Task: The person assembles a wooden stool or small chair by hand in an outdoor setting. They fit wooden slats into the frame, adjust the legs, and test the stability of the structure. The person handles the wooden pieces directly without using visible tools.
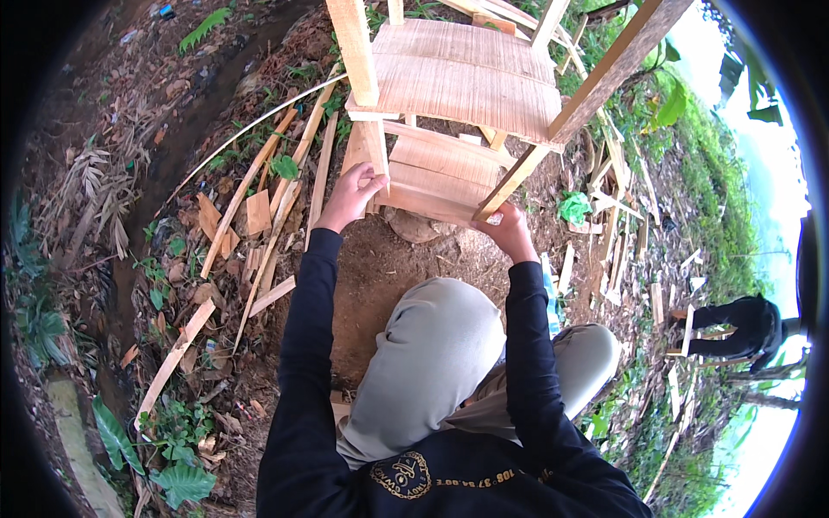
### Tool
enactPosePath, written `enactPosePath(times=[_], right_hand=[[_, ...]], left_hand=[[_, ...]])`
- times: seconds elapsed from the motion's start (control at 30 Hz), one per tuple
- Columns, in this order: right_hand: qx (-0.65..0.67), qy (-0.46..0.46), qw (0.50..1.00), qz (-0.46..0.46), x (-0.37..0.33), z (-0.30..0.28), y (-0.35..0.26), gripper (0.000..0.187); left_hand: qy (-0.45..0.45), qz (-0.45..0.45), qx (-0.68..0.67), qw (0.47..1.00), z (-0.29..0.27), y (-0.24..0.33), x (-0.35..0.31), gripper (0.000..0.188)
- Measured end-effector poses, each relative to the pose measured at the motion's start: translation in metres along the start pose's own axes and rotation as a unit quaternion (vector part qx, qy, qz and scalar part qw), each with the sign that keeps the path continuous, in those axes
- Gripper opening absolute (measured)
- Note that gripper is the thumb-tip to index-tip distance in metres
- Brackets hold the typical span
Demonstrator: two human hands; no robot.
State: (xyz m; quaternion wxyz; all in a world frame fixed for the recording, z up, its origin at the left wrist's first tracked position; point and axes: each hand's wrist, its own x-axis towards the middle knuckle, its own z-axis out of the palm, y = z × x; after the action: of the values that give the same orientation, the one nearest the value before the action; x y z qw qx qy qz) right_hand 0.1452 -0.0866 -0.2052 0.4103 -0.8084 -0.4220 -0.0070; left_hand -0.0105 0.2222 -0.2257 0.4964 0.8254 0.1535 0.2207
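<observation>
fingers of the left hand (345,203) are pinched on the left post (374,142) of a wooden frame (466,78), near the post's lower end. over on the other side, those of the right hand (508,231) close around the lower end of the right post (518,177), though some of the tips are hidden from me. the frame sits straight ahead, just beyond the grey-clad knees (445,324), its upper panel (432,91) and lower panel (440,177) set one past the other between the posts. a round pale block (410,227) shows close by the lower panel; whether it bears any weight, i can't tell. loose strips of wood (229,211) lie off to the left.

with both hands on the posts and no tool in either, i'd judge the step in hand to be steadying the frame or checking how it lines up. the next move, to my mind, calls for an even hold on both sides, since pushing one post harder could twist the panels out of square.
</observation>
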Motion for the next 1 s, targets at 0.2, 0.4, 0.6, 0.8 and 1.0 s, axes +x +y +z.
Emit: enactPosePath(times=[0.2, 0.4, 0.6, 0.8, 1.0], right_hand=[[0.000, 0.002, 1.000, 0.010, -0.001, -0.001, 0.003, 0.035], [-0.006, 0.009, 1.000, 0.007, -0.002, 0.002, 0.002, 0.037], [-0.017, 0.013, 1.000, 0.016, -0.003, 0.004, 0.009, 0.037], [0.007, 0.000, 1.000, 0.026, -0.004, -0.001, 0.013, 0.034], [-0.014, 0.145, 0.987, 0.065, 0.022, -0.033, 0.041, 0.028]], left_hand=[[-0.012, 0.041, -0.044, 0.998, -0.001, 0.032, -0.006, 0.052], [0.086, 0.124, -0.074, 0.986, 0.001, 0.059, -0.013, 0.050], [0.151, 0.129, -0.128, 0.972, 0.024, 0.092, 0.003, 0.034], [0.193, 0.051, -0.258, 0.945, 0.034, 0.094, 0.018, 0.021], [0.162, 0.058, -0.243, 0.955, 0.036, 0.090, 0.018, 0.023]])
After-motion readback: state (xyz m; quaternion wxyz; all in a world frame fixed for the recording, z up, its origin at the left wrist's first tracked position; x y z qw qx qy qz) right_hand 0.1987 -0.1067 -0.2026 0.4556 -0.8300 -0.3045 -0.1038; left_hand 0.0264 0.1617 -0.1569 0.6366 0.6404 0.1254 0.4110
